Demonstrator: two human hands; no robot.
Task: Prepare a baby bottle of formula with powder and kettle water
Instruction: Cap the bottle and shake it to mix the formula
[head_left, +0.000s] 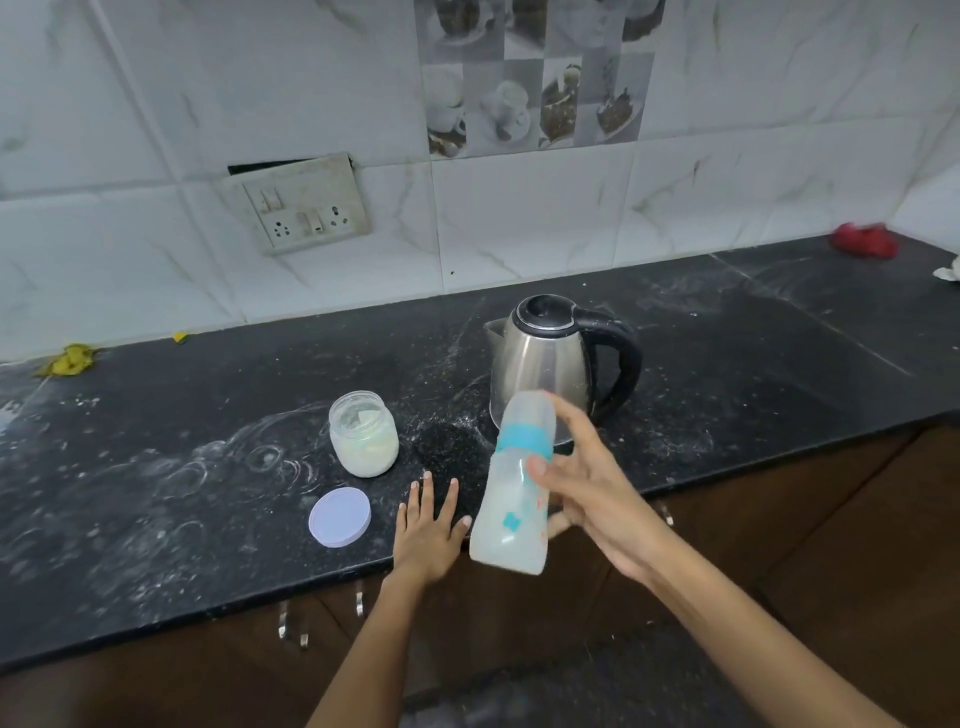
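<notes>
My right hand (582, 483) grips a capped baby bottle (511, 514) with a teal collar, held tilted above the counter's front edge; milky liquid fills its lower part. My left hand (428, 525) rests flat on the black counter (156, 493), fingers straight, just left of the bottle. An open glass jar of white powder (363, 434) stands further left. Its lilac lid (339, 517) lies flat on the counter in front of it. A steel electric kettle (550, 358) with a black handle stands behind the bottle, lid closed.
White powder is smeared over the counter. A wall socket plate (306, 208) hangs on the tiled wall. A yellow scrap (67, 359) lies at the far left, a red cloth (865, 240) at the far right. Brown cabinet doors (831, 519) run below the counter.
</notes>
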